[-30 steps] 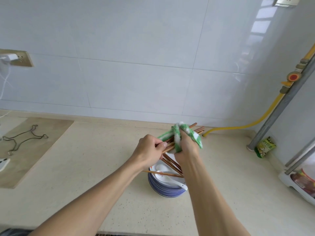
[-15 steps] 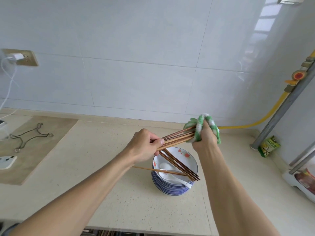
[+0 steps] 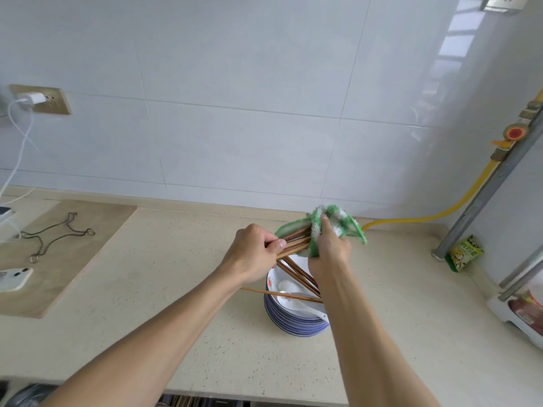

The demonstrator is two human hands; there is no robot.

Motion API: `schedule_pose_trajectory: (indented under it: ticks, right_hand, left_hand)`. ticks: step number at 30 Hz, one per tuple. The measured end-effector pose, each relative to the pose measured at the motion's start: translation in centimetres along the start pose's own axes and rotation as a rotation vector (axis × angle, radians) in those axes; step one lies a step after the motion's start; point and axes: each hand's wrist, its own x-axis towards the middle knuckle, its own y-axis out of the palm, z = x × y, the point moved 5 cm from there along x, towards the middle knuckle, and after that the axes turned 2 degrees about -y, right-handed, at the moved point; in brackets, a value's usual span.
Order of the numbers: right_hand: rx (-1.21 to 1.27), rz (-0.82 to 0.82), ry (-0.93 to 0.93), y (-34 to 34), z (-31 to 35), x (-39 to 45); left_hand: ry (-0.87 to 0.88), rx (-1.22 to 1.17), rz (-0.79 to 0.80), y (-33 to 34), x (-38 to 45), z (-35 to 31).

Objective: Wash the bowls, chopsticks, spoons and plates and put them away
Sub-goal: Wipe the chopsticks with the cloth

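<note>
Chopsticks [image 3: 295,241], a small bundle of brown ones, are held level above the stack of dishes, and the way the two hands share them explains the pose. The left hand [image 3: 253,254] has its fingers [image 3: 274,245] curled round the near-left end of the bundle, thumb on top, which steadies the sticks so they cannot slide. The right hand [image 3: 329,251] has its fingers closed on a green and white cloth [image 3: 326,223] wrapped round the far-right part of the same bundle, so the fabric covers the sticks on all sides and can rub them in one pass; this looks like the wiping step of the wash.

Below the hands, on the counter [image 3: 164,289], sits a stack of blue-rimmed plates [image 3: 293,320] with a bowl on top. More chopsticks [image 3: 296,274] lie across it beside a white spoon [image 3: 296,304], probably parked there as a waiting pile within easy reach. One stick [image 3: 264,291] juts out left over the rim and could tip off if knocked.

Far right, a yellow hose [image 3: 411,221] runs along the wall; a phone [image 3: 11,277] lies at the left edge
</note>
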Motion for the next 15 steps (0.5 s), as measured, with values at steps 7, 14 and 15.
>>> schedule_pose_trajectory:
  ticks: [7, 14, 15]
  right_hand:
    - [0.07, 0.033, -0.07, 0.4, 1.5, -0.4]
    - [0.009, 0.25, -0.033, 2.9, -0.4, -2.9]
    - [0.068, 0.233, -0.059, 2.8, 0.3, -2.7]
  left_hand:
    - [0.022, -0.04, -0.085, 0.7, -0.9, 0.2]
    - [0.019, -0.095, -0.134, 0.2, -0.6, 0.5]
    - [0.034, -0.083, -0.136, 0.2, -0.8, 0.5]
